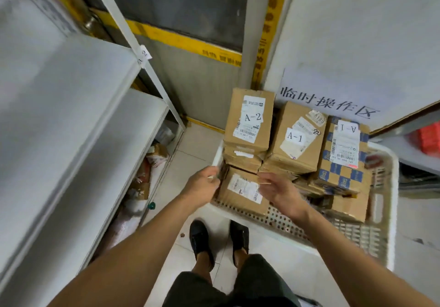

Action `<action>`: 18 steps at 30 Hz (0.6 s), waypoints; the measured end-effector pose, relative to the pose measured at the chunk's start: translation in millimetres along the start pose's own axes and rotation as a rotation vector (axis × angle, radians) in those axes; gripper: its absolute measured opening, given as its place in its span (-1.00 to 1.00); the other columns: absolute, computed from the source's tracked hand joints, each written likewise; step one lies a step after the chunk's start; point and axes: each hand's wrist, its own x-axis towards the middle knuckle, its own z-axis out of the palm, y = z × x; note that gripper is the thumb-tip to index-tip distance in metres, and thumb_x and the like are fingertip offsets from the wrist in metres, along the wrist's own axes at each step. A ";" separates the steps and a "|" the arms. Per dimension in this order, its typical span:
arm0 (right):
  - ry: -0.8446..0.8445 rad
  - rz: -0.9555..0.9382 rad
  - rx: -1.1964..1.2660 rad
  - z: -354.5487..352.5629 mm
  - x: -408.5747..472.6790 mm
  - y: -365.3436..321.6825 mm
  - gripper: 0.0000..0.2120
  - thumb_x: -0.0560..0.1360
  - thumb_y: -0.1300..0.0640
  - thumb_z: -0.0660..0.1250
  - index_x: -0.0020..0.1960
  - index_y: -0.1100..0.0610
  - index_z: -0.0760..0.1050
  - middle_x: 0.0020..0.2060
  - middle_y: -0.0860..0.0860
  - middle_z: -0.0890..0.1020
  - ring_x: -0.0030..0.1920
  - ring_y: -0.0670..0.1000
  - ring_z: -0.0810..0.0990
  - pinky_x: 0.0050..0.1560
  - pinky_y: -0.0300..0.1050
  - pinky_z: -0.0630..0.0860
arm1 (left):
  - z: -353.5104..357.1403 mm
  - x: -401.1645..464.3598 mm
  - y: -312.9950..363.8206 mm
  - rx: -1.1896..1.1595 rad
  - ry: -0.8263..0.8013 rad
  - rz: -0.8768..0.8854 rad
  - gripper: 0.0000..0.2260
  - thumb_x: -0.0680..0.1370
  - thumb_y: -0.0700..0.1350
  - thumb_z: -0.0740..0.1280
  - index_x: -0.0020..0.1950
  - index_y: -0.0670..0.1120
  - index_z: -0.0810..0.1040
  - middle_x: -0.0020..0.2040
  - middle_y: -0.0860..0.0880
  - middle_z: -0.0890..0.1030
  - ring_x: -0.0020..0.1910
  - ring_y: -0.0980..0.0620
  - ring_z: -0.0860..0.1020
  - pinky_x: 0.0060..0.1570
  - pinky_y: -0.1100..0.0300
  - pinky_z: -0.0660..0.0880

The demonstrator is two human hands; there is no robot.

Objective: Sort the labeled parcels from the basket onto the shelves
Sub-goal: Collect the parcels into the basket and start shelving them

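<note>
A small brown cardboard parcel with a white shipping label (242, 192) lies at the near left corner of the white perforated plastic basket (357, 233); the left hand (202, 184) and right hand (277, 188) reach to its two sides, fingers loosely extended, neither grip plainly clasping it; behind it stand taller brown cartons, one marked A-2 (250, 118), one marked A-1 (296, 137), and a blue-checked carton (342, 163); white metal shelves (71, 106) stand to the left.
</note>
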 end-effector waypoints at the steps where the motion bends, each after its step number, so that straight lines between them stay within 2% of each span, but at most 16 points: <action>1: -0.019 -0.056 -0.081 2.8 -1.3 -20.2 -0.63 0.67 0.15 0.39 0.46 0.00 0.50 0.28 -0.09 0.63 0.31 -0.06 0.61 0.14 -0.20 0.62 | -14.4 -13.7 3.2 -0.015 0.034 0.021 -0.66 0.68 -0.09 0.31 0.46 0.11 0.52 0.43 0.06 0.57 0.25 0.13 0.55 0.20 0.20 0.49; 3: -0.052 -0.167 -0.210 12.9 -1.1 -63.0 -0.63 0.67 0.08 0.38 0.47 -0.05 0.50 0.28 -0.15 0.62 0.30 -0.13 0.59 0.12 -0.30 0.56 | -46.5 -42.5 7.5 -0.037 0.115 0.049 -0.67 0.68 -0.04 0.31 0.45 0.15 0.52 0.41 0.11 0.56 0.23 0.18 0.56 0.15 0.24 0.50; 6: -0.109 -0.344 -0.377 39.0 2.1 -131.9 -0.65 0.67 0.02 0.38 0.43 -0.16 0.50 0.26 -0.24 0.61 0.28 -0.20 0.58 0.22 -0.29 0.50 | -97.2 -89.9 11.0 -0.036 0.296 0.104 -0.69 0.68 0.04 0.32 0.43 0.18 0.54 0.31 0.19 0.59 0.04 0.45 0.50 -0.14 0.51 0.43; 7: -0.136 -0.396 -0.428 51.6 2.4 -156.4 -0.64 0.66 0.00 0.38 0.44 -0.20 0.49 0.25 -0.27 0.61 0.26 -0.22 0.58 0.25 -0.28 0.49 | -114.0 -106.2 11.0 -0.036 0.371 0.121 -0.70 0.68 0.04 0.32 0.41 0.17 0.55 0.29 0.19 0.60 0.00 0.47 0.49 -0.19 0.56 0.42; 9: -0.187 -0.499 -0.525 81.0 1.0 -204.3 -0.62 0.66 -0.04 0.38 0.45 -0.24 0.48 0.22 -0.31 0.62 0.23 -0.24 0.60 0.28 -0.25 0.49 | -147.2 -140.3 8.7 -0.047 0.527 0.128 -0.75 0.67 0.05 0.33 0.35 0.18 0.59 0.25 0.17 0.64 0.00 0.30 0.60 -0.19 0.56 0.41; 11: -0.212 -0.630 -0.582 115.7 -5.3 -248.7 -0.62 0.64 -0.03 0.42 0.42 -0.25 0.51 0.16 -0.31 0.65 0.15 -0.29 0.62 0.17 -0.38 0.48 | -179.6 -175.7 2.0 -0.070 0.663 0.133 -0.75 0.67 0.03 0.34 0.36 0.16 0.61 0.27 0.15 0.64 0.15 0.18 0.63 -0.14 0.56 0.38; 13: -0.264 -0.743 -0.583 152.8 -16.2 -288.1 -0.62 0.63 0.02 0.42 0.41 -0.22 0.53 0.17 -0.29 0.65 0.13 -0.41 0.59 0.07 -0.53 0.44 | -210.1 -213.3 -7.1 -0.072 0.773 0.141 -0.69 0.68 0.02 0.35 0.43 0.13 0.57 0.31 0.12 0.63 0.25 0.19 0.57 -0.03 0.62 0.32; 14: -0.304 -0.787 -0.580 172.2 -24.1 -306.8 -0.61 0.63 0.04 0.42 0.43 -0.20 0.52 0.19 -0.29 0.65 0.15 -0.45 0.56 0.07 -0.54 0.45 | -224.2 -233.1 -12.2 -0.063 0.822 0.150 -0.67 0.68 0.03 0.34 0.46 0.12 0.56 0.33 0.10 0.63 0.28 0.17 0.57 0.05 0.56 0.35; 16: -0.379 -0.875 -0.601 210.7 -43.2 -340.7 -0.59 0.64 0.03 0.41 0.45 -0.21 0.50 0.24 -0.33 0.61 0.23 -0.42 0.52 0.17 -0.43 0.51 | -249.6 -272.3 -24.1 -0.062 0.927 0.166 -0.66 0.69 0.04 0.33 0.47 0.12 0.54 0.35 0.09 0.63 0.32 0.12 0.57 0.22 0.31 0.46; 18: -0.430 -0.963 -0.625 249.9 -62.8 -372.2 -0.60 0.65 -0.01 0.40 0.45 -0.24 0.49 0.26 -0.34 0.59 0.26 -0.31 0.56 0.23 -0.27 0.54 | -272.6 -309.7 -37.7 -0.072 1.042 0.155 -0.66 0.68 0.07 0.33 0.47 0.16 0.54 0.35 0.09 0.64 0.33 0.11 0.58 0.31 0.17 0.50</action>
